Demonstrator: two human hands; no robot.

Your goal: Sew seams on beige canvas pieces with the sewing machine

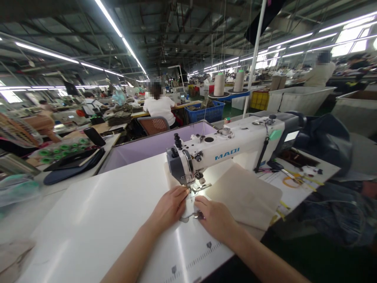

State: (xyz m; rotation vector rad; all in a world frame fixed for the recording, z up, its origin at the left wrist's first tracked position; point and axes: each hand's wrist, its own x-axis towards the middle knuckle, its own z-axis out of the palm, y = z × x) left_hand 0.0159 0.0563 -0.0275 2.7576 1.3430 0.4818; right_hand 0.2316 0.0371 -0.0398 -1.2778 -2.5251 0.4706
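Note:
In the head view, the white sewing machine [226, 147] stands on a white table, its lamp lighting the needle area. My left hand [169, 204] is close to the left of the presser foot [200, 188], fingers bent and pressed together at their tips. Anything pinched there is too small to make out. On the other side of the needle plate [189, 206], my right hand [216, 218] is closed, with curled fingers close to the plate and a small metal part by the thumb. What it holds, if anything, is hidden. A beige fabric panel [243, 192] lies under the machine's arm, beyond my right hand.
Scissors [290, 175] and yellow tape lie at the table's right end. Behind the machine is a lilac-lined bin [153, 141]. Thread cones [219, 84] stand farther back. Left are a dark pouch [73, 163] and green-ended spools [63, 147]. A person in white sits ahead.

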